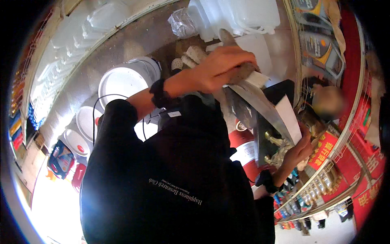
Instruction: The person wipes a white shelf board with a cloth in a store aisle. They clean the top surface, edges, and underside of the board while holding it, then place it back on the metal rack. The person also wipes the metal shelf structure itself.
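A long flat metal blade (pixel 270 112) slants down to the right between my two hands. My left hand (pixel 221 67) is closed round its upper end, where a rough grey-brown piece (pixel 244 72) shows on both sides of the fist; whether that is a handle or a wrap I cannot tell. White card or paper (pixel 256 79) lies against the blade there. At the lower end, my right hand (pixel 300 151) pinches the blade's tip together with a white strip of paper (pixel 288 117). Right behind the blade stands a dark flat panel (pixel 280 91).
A red bucket (pixel 245 150) with a white label stands below the blade. White buckets (pixel 124 83) are at left, and clear plastic jugs (pixel 256 16) at the far side. A wire rack (pixel 321 183) of small goods runs along the right. Brass-coloured fittings (pixel 276 142) lie by my right hand.
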The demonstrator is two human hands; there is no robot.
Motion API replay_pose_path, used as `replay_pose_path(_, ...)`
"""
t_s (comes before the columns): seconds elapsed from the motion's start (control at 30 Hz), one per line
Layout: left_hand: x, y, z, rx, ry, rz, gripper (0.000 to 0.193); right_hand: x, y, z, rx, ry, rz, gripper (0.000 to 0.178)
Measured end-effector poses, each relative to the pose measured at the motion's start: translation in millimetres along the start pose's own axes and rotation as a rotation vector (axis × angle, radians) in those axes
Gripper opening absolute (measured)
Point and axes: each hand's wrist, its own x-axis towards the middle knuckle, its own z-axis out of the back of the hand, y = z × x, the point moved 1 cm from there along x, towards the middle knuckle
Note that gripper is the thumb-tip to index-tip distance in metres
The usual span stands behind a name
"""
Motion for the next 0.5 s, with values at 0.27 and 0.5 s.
replay_pose_path(0.27, 24.9, -5.0, -33.2, -0.179, -0.214, -0.044, 0.032, 8.5, -23.3, -2.5, 0.106, -0.035, -0.083, 0.054)
replay_pose_path(0.5, 40.3, -1.1, -58.4, -0.158, -0.210, 0.065, 0.025, 13.8, -75.5, 11.7, 0.183, -0.125, -0.247, 0.056)
